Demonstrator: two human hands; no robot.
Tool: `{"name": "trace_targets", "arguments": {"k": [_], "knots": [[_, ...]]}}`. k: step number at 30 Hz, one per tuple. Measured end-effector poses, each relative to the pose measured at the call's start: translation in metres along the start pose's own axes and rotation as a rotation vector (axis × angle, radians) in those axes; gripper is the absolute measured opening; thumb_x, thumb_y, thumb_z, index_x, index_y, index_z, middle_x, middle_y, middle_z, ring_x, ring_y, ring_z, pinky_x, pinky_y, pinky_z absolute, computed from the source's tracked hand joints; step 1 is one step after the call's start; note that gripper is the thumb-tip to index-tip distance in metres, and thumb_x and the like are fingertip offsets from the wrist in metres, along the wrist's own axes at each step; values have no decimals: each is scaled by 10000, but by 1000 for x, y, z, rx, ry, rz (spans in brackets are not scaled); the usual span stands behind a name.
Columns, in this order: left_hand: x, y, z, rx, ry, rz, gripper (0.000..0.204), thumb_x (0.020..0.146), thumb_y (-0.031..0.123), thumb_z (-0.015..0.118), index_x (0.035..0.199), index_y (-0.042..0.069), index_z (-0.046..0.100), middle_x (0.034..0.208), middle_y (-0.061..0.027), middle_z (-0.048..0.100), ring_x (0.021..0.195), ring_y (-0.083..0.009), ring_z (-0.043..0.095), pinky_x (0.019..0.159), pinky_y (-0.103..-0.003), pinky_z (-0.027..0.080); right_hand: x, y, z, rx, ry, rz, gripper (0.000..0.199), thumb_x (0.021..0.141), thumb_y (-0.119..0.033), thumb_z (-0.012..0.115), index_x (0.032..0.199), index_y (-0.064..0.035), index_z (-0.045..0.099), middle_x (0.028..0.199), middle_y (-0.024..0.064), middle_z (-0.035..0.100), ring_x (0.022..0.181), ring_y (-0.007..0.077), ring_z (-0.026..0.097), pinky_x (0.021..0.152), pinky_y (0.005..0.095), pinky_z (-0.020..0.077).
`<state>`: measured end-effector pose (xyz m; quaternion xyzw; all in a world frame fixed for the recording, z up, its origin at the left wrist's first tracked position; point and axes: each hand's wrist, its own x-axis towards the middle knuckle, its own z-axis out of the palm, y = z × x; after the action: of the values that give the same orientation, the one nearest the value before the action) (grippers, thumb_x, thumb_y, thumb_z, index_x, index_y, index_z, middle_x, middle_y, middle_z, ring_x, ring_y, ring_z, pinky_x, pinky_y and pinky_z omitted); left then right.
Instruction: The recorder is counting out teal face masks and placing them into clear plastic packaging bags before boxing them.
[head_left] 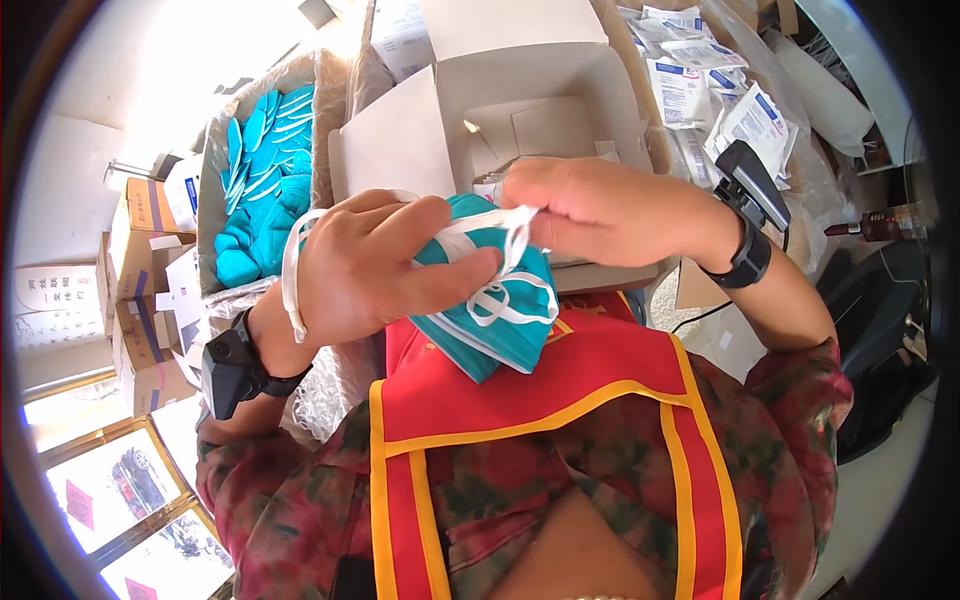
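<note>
Teal masks [500, 320] between both hands

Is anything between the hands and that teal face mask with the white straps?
Nothing visible: the left hand grips the teal mask directly, and the right hand pinches its white strap, above the open white box.

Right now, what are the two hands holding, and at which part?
The left hand grips a folded teal face mask around its body, thumb on top. The right hand pinches its white strap near the upper edge.
</note>
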<state>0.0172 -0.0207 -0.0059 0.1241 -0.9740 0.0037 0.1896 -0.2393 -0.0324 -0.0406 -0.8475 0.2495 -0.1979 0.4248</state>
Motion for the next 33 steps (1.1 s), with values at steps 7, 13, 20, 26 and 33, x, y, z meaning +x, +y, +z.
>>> {"name": "trace_targets", "arguments": {"k": [7,13,20,26,33], "knots": [[11,-1,-6,37,-77,42,466,593,188,694,1057,215,659,913,-88,578,607,-228,596,506,-311,482,4,-8,-9,308,-99,279,131,915,-122,465,932,-10,530,712,87,545,624,199,541,566,340,427],[0,-2,-5,-26,-15,-108,507,644,199,712,1132,109,609,922,-124,620,699,-283,637,600,-346,512,-11,-23,-13,-236,-5,27,188,945,-202,511,887,-24,514,727,180,565,698,390,557,580,449,421],[-28,-7,-6,-44,-4,-271,505,612,197,766,1052,37,579,847,-84,624,678,-274,633,618,-345,514,-56,-62,-34,-322,-116,183,102,917,-145,547,906,-49,516,727,147,558,688,365,575,575,447,431],[-100,-49,-22,342,25,-566,509,567,10,634,1075,21,611,949,-158,656,854,-353,639,722,-432,515,-125,-84,-54,-334,84,328,88,903,-155,565,873,-74,548,678,86,524,611,285,551,544,352,419],[-114,-50,-18,-330,602,-1199,279,830,35,655,1100,-15,608,1001,-105,669,892,-132,618,726,-283,517,-131,-58,-54,460,502,704,322,973,-337,518,817,-59,560,638,-43,464,537,-2,380,435,176,294]]}}
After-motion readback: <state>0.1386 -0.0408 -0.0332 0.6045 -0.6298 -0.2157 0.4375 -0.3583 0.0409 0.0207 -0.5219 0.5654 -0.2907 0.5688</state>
